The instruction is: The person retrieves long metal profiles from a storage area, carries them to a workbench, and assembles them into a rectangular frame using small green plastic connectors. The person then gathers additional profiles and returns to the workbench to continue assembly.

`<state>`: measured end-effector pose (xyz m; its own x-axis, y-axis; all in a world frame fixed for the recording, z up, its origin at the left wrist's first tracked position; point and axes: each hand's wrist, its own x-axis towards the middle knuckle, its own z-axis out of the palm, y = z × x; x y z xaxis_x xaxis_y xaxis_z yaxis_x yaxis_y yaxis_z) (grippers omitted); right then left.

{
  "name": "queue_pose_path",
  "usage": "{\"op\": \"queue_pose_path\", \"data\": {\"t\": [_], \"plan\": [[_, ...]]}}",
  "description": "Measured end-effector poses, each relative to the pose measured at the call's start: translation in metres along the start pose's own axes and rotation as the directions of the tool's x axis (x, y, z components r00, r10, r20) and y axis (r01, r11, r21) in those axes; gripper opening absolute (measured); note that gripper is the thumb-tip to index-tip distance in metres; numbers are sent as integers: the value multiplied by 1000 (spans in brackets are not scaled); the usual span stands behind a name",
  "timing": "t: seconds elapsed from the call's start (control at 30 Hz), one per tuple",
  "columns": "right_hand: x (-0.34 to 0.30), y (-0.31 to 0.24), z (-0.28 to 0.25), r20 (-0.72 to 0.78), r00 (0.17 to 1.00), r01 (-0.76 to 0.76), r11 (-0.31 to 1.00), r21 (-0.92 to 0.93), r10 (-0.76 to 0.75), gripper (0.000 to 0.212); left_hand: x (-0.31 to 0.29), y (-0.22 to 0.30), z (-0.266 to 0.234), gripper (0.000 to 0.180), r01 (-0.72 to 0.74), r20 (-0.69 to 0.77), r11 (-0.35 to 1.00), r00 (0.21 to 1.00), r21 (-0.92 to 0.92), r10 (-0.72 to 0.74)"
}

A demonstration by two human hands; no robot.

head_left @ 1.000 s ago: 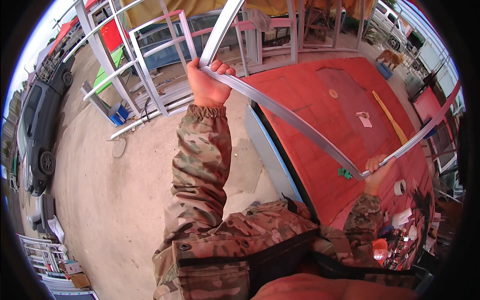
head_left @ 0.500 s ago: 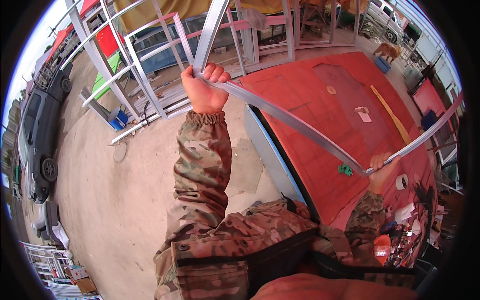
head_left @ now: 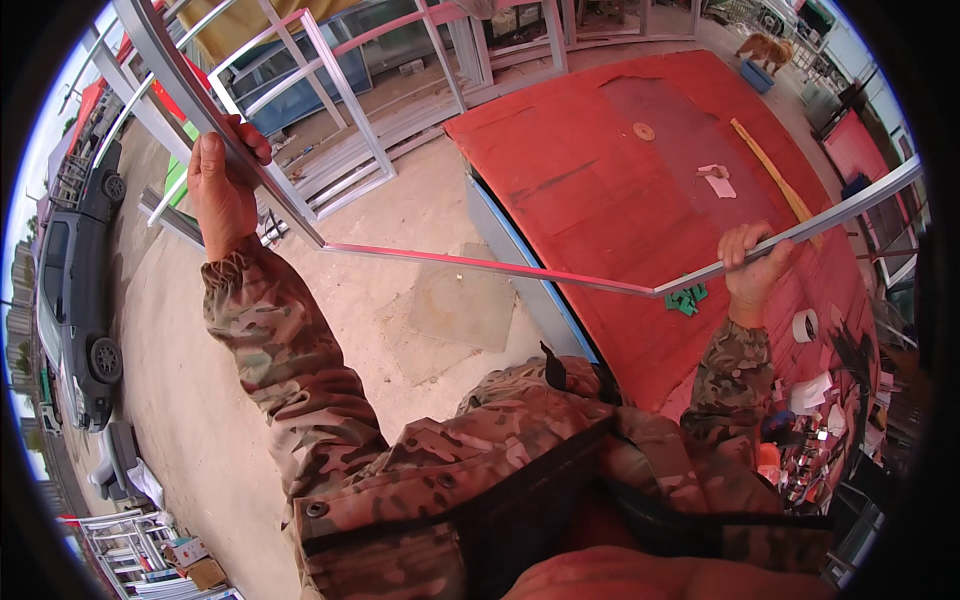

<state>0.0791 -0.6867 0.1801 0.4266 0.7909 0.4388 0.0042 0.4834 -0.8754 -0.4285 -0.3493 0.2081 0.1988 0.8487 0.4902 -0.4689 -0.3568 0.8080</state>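
On frame (head_left: 490, 266), left fingers (head_left: 252, 140) hooked, right fingers (head_left: 738, 243) wrapped

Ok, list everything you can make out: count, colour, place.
Metal frame: one, silver, between both hands
Table: one, red-topped, centre right
Stick: one, yellow, on table
Disc: one, tan, on table
Paper: one, pale, on table
Pieces: several, green, on table
Tape roll: one, white, table's right
Clutter: uncountable, mixed, lower right
Window frames: several, pale, along top
Pickup truck: one, dark grey, far left
Dog: one, brown, upper right
Tub: one, blue, beside dog
Left hand: one, bare, against frame
Right hand: one, bare, gripping frame
Sleeves: two, camouflage, below hands
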Motion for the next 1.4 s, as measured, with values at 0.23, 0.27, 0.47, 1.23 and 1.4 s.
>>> {"op": "queue_pose_path", "data": {"t": [0.23, 0.27, 0.47, 1.23, 1.4], "plan": [[87, 100, 105, 284, 957, -98, 990, 104, 65, 60, -27, 46, -117, 30, -70, -417, 991, 902, 116, 112], [106, 112, 121, 300, 952, -107, 986, 130, 63, 59, -35, 38, -136, 31, -64, -416, 985, 901, 159, 126], [139, 171, 248, 104, 989, 108, 994, -17, -105, 48, -88, 53, -247, 37, -107, -535, 981, 826, 161, 178], [320, 585, 528, 166, 910, -304, 883, -358, 380, 31, 50, -177, -561, 67, 17, -833, 941, 470, 339, 292], [430, 570, 570, 107, 992, -67, 997, -27, 70, 29, 141, -160, -553, 64, 174, -777, 875, 559, 452, 291]]}}
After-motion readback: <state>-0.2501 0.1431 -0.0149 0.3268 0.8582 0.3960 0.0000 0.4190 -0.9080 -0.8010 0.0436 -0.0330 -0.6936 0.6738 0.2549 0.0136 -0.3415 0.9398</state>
